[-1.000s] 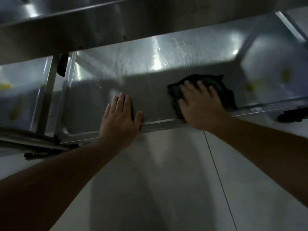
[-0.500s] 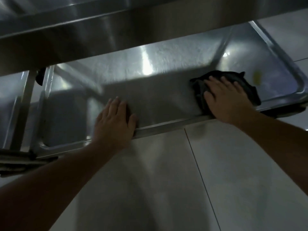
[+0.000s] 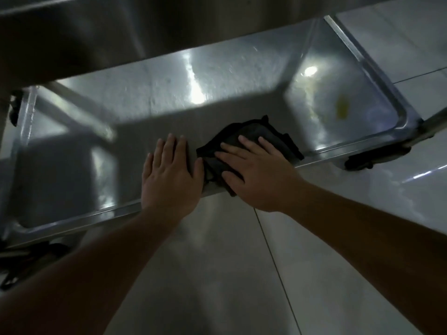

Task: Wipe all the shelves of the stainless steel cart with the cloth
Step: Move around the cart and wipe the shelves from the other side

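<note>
Right hand [image 3: 256, 175] flat, fingers spread, on cloth [image 3: 254, 131] at shelf [image 3: 169, 97] front edge (bare steel rightward).

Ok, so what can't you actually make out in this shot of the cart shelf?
Head view, the only one:
- Cloth: largely covered by the right hand; its full size is hidden.
- Shelf: far part hidden by the upper shelf; near part in deep shadow, so any dirt is unreadable.
- Yellow mark: blurred; stain or reflection, cannot tell.
- Caster: dark, detail lost.
- Left hand: covers the shelf beneath it.
</note>
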### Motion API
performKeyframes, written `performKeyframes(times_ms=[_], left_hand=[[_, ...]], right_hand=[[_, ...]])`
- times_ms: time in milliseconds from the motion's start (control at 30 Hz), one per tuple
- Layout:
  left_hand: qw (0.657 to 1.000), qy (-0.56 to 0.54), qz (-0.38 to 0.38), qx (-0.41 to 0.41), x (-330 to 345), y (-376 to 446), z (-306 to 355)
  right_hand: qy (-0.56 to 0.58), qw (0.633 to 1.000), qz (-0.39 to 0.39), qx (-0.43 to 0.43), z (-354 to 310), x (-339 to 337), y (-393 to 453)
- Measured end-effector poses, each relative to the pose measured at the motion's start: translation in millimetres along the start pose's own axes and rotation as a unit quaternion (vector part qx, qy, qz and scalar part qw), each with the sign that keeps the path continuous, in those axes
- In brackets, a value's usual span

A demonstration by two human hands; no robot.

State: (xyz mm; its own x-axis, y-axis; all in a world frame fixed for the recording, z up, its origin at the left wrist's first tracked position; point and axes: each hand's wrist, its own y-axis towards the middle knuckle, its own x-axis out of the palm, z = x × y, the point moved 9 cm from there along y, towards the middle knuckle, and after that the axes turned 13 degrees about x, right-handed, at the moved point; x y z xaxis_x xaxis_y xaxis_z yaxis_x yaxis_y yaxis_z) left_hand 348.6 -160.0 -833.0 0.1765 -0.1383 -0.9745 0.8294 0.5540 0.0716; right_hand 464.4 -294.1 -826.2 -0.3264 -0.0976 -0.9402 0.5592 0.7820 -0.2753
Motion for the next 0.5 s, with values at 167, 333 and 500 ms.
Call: performKeyframes(times_ms=[167, 333, 500], left_hand=[[1.0, 0.003, -0.017, 0.007, 1.2, 0.7, -4.6], [1.0, 0.005, -0.014, 0.014, 3.6, 0.3, -3.7], [1.0, 0.008, -0.024, 0.015, 7.9, 1.7, -3.9]], right_hand=[[-0.015, 0.991, 0.039, 0.124, 99.8, -23.4, 19.7], [0.006, 0.934, 0.08, 0.348, 249.6, -55.6, 31.7], [0.06, 0.922, 0.063, 0.376, 200.4, -42.8, 43.5]])
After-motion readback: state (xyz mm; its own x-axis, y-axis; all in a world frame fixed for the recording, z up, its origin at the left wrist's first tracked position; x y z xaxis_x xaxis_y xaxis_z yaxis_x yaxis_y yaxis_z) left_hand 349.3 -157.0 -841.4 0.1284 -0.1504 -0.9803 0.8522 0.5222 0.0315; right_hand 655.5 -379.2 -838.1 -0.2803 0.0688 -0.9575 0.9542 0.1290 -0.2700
